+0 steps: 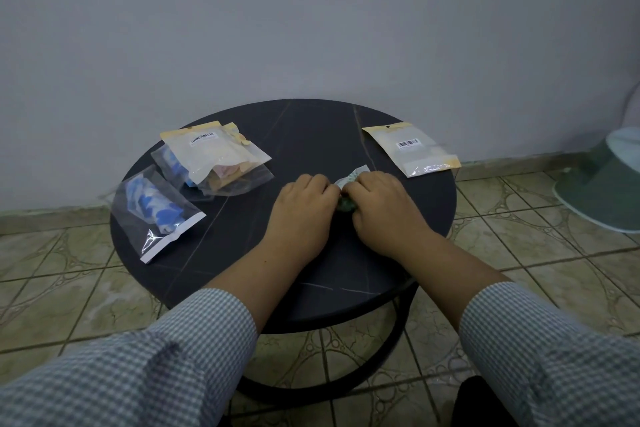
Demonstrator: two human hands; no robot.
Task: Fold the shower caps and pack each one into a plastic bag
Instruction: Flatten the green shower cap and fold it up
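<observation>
Currently both hands are working one thin, pale green-and-white plastic shower cap (350, 180) near the middle of the round dark stone-look table (311, 291), slightly toward its right side. Left hand (304, 208) is curling its fingers onto the cap's left end; right hand (381, 206) is pinching the right end, knuckles up. Most of the cap is hidden under the fingers; only a pale strip on the far side and a dark green bit between the hands are showing.

Handling judgement: very light, limp film with an elastic rim, so it's likely springing open the moment pressure comes off. Slippery against itself, not fragile. Best hold is flat fingertip pressure on the folded stack, pinching at the gathered elastic edge rather than the loose film.

Flat empty-looking plastic bag with cream header and barcode label (412, 149) is lying at the far right edge, well apart from the hands. Likely the target.

Near the left edge: clear bag holding a blue-and-white cap (156, 211). Behind it, toward the far left edge, an overlapping pile of filled bags (214, 159), topmost cream-headed with a barcode.

Checked shirt sleeves are covering both forearms partway.
</observation>
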